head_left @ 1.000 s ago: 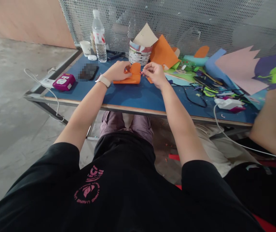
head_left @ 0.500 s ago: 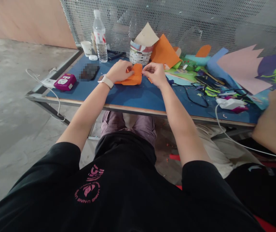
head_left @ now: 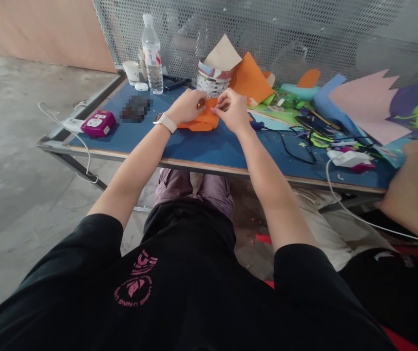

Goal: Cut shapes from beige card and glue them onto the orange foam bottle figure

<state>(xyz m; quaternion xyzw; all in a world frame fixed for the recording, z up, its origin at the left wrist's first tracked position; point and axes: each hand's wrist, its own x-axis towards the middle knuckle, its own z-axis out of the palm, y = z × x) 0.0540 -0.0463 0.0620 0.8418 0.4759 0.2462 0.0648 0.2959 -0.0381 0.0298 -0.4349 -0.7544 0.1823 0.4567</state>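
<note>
A piece of orange paper (head_left: pixel 201 123) with a rounded lobe lies on the blue tabletop in front of me. My left hand (head_left: pixel 187 107), with a pale watch band at its wrist, rests on its left part, fingers curled round it. Between left thumb and forefinger shows a small dark red and yellow spot that I cannot identify. My right hand (head_left: pixel 234 111) is closed in a pinch over the paper's right part; whatever lies between its fingertips is too small to make out.
Behind my hands stands a woven paper basket (head_left: pixel 214 83) with card in it. To the left are a water bottle (head_left: pixel 153 63), paper cup (head_left: pixel 131 72), blurred dark object (head_left: pixel 136 108) and purple socket block (head_left: pixel 98 124). Coloured paper (head_left: pixel 362 100), cables and another person's arm (head_left: pixel 415 190) lie right.
My right hand has shifted slightly left and up, its pinch now over the orange paper instead of at its right edge. My left hand has moved slightly right with the paper.
</note>
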